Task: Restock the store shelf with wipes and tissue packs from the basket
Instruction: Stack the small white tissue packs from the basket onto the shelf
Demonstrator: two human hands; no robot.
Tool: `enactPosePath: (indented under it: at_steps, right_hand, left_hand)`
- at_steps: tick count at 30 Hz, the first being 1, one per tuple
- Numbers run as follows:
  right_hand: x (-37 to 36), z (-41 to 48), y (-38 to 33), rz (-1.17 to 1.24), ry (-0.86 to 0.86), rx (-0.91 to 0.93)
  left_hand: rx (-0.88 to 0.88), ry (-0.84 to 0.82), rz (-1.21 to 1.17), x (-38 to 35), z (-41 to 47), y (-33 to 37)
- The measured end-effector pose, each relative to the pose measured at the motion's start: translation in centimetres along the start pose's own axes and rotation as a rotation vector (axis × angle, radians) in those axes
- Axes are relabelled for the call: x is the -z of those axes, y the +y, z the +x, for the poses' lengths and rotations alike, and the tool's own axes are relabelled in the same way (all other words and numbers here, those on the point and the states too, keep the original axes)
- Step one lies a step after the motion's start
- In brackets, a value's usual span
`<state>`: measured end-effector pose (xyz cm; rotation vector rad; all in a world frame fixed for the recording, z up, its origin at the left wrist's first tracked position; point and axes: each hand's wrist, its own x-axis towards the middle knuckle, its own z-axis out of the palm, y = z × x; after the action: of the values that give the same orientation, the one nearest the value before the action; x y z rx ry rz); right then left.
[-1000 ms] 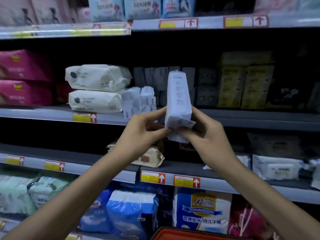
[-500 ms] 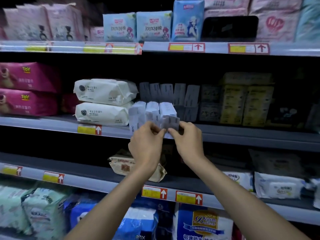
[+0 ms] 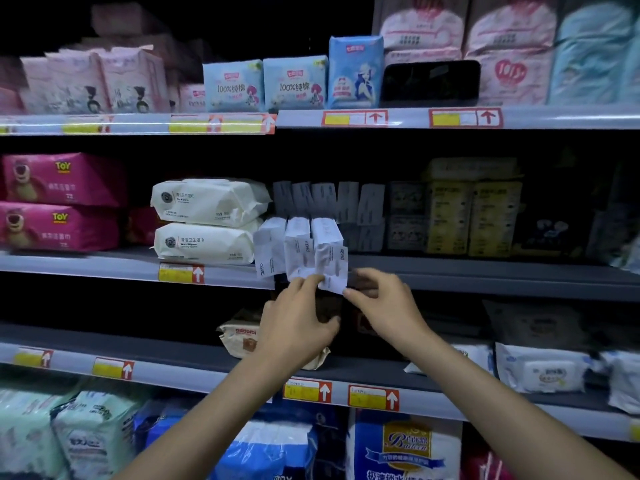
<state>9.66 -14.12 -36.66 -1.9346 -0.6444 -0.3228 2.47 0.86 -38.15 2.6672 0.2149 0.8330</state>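
Three slim white tissue packs stand side by side at the front edge of the middle shelf (image 3: 485,282). The rightmost white tissue pack (image 3: 327,244) is upright, with its lower flap hanging over the shelf lip. My left hand (image 3: 298,323) pinches that flap from the left with thumb and forefinger. My right hand (image 3: 384,306) holds the flap's lower right corner with its fingertips. Behind the three packs, a row of similar grey-white packs (image 3: 329,199) stands deeper in the shelf. The basket is out of view.
Two stacked white wipes packs (image 3: 207,202) lie just left of the slim packs, with pink packs (image 3: 59,178) further left. Yellow boxes (image 3: 471,216) stand to the right. A beige wipes pack (image 3: 239,337) lies on the shelf below, under my left hand.
The white pack, held up in front of the shelf a second ago, now stands on the middle shelf beside the other two. Both hands have dropped to its lower flap.
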Motion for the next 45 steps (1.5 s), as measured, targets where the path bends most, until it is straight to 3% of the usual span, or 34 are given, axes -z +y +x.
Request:
enactPosePath:
  at_steps: [10, 17, 25, 31, 38, 45]
  right_hand:
    - [5.8, -7.4, 5.7, -0.416, -0.175, -0.030]
    - [9.0, -13.6, 11.9, -0.634, -0.428, -0.214]
    - [9.4, -21.7, 21.3, -0.656, -0.554, -0.390]
    - [9.3, -27.2, 27.3, -0.587, -0.804, -0.525]
    - [8.8, -34.0, 30.6, -0.783, -1.097, -0.495]
    - [9.7, -36.9, 32.2, -0.796, -1.163, -0.447]
  left_hand:
    - [-0.176, -0.173, 0.158, -3.7, -4.9, 1.1]
    - [-0.237, -0.369, 0.210, -10.3, -9.1, 1.5]
    - [-0.237, -0.559, 0.103, -21.6, -16.9, 2.7]
    - [-0.253, -0.828, 0.152, -29.3, -23.9, 3.4]
    - [-0.302, -1.162, 0.147, -37.3, -28.0, 4.9]
    - [-0.375, -1.264, 0.152, -45.0, -26.9, 7.6]
